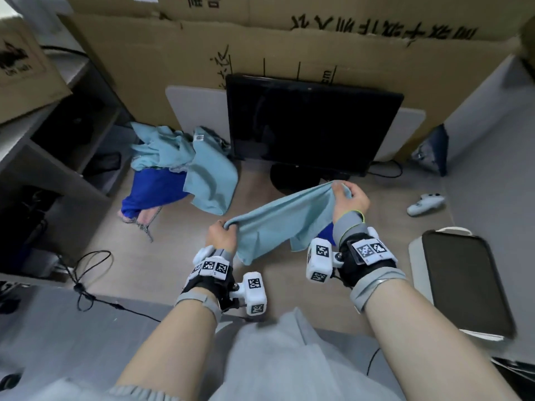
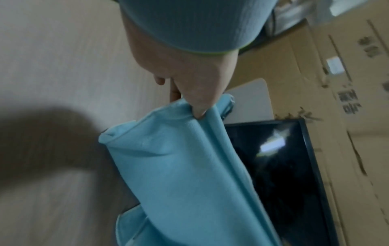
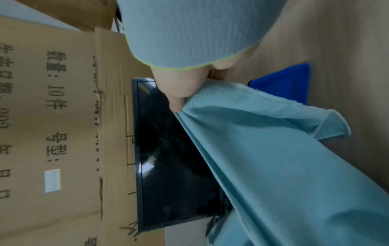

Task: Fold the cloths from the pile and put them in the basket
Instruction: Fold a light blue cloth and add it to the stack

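A light blue cloth (image 1: 285,217) hangs stretched between my two hands above the desk. My left hand (image 1: 221,234) pinches its near left corner; my right hand (image 1: 348,198) grips the far right corner, held higher. In the left wrist view the thumb pins the cloth (image 2: 179,166) against the fingers. The right wrist view shows the cloth (image 3: 273,158) bunched under my thumb, with a dark blue cloth (image 3: 284,83) lying below it. The pile (image 1: 185,166) of light blue and dark blue cloths lies at the back left of the desk. The basket (image 1: 463,282), dark inside with a pale rim, stands at the right.
A black monitor (image 1: 309,125) stands at the back centre in front of cardboard boxes (image 1: 202,53). A white controller (image 1: 425,204) lies at the right. Cables (image 1: 86,273) trail at the left near open shelves (image 1: 58,157). A patterned cord (image 1: 146,224) sticks out under the pile.
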Tool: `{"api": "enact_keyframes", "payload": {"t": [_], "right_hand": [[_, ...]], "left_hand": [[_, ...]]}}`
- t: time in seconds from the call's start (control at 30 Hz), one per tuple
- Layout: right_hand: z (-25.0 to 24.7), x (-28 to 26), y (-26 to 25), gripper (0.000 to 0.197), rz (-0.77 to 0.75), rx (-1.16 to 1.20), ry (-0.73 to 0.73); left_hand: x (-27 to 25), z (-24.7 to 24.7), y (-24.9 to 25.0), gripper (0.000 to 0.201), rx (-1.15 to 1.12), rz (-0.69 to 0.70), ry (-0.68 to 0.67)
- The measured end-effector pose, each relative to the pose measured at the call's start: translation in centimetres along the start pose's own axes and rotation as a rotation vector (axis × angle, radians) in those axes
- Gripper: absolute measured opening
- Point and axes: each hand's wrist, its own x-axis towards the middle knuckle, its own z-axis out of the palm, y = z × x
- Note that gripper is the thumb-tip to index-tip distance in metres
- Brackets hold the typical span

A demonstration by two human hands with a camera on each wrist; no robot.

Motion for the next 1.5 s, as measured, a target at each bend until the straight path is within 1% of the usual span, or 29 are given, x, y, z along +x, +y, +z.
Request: {"api": "enact_keyframes", "payload": {"t": [0.1,0.13,0.23,0.33,0.43,0.53,0.6,0.67,0.77,0.83,0.87,0.9,0.97,1.07,1.17,1.2,1.27,1.37,1.47,1.5], "right_hand": [[0.4,0.2,1.4,0.003,0.074,-0.014,0.079],[0.2,0.3,1.9,0.004,0.102,-0.013,0.093],[1.0,-0.3,3.0,0.015,0.179,-0.018,0.121],[2.0,-1.0,2.8,0.015,0.192,-0.028,0.147],[2.8,-1.5,0.6,0.012,0.121,-0.031,0.13],[3.8,-1.7,-3.4,0.006,-0.017,0.049,0.103],[4.3,-1.8,-6.3,0.005,-0.098,0.126,0.096],[4.7,-2.0,-9.1,0.007,-0.149,0.169,0.088],[5.0,-1.8,-11.7,0.01,-0.23,0.224,0.074],[5.0,-1.8,-12.0,0.016,-0.286,0.192,0.072],[5.0,-1.7,-11.5,0.018,-0.296,0.168,0.083],[5.0,-1.4,-10.6,0.018,-0.3,0.141,0.097],[5.0,-1.2,-8.2,0.017,-0.26,0.086,0.133],[4.5,-1.2,-2.7,0.014,-0.106,0.034,0.178],[2.9,-1.9,4.7,0.018,0.105,-0.064,0.22],[2.1,-2.4,7.0,0.019,0.164,-0.101,0.226],[1.0,-3.2,8.9,0.019,0.244,-0.167,0.172],[-0.7,-3.7,11.4,0.022,0.342,-0.263,0.186],[-2.0,-3.3,12.5,0.018,0.446,-0.336,0.146],[-2.3,-2.9,12.6,0.021,0.458,-0.36,0.128]], "left_hand": [[1.4,-1.5,-0.8,0.012,-0.122,-0.037,-0.032],[1.4,-1.5,-0.7,0.012,-0.156,-0.034,-0.029],[2.7,-2.5,0.2,0.005,-0.282,-0.007,-0.042],[4.4,-3.5,2.1,0.009,-0.359,0.024,-0.105],[5.3,-4.7,5.4,0.015,-0.406,0.071,-0.176],[6.4,-6.5,9.6,0.02,-0.438,0.164,-0.194],[6.7,-7.8,12.7,0.022,-0.501,0.216,-0.188],[6.7,-9.1,15.3,0.018,-0.571,0.25,-0.158],[6.9,-10.2,16.7,0.016,-0.602,0.254,-0.104],[7.2,-10.3,16.1,0.008,-0.61,0.235,-0.078],[7.4,-10.1,15.4,0.007,-0.611,0.213,-0.069],[7.6,-9.8,14.5,0.012,-0.6,0.184,-0.062],[7.9,-9.0,12.1,0.015,-0.531,0.14,-0.051],[7.8,-7.2,6.9,0.019,-0.408,0.042,-0.07],[7.1,-4.5,0.6,0.011,-0.29,-0.111,-0.152],[6.6,-3.6,-1.4,0.012,-0.251,-0.159,-0.171],[6.1,-3.4,-3.2,0.014,-0.219,-0.227,-0.176],[5.8,-2.7,-4.7,0.015,-0.184,-0.294,-0.147],[4.8,-2.0,-4.8,0.017,-0.15,-0.32,-0.111],[4.4,-1.7,-4.5,0.016,-0.154,-0.322,-0.091]]}}
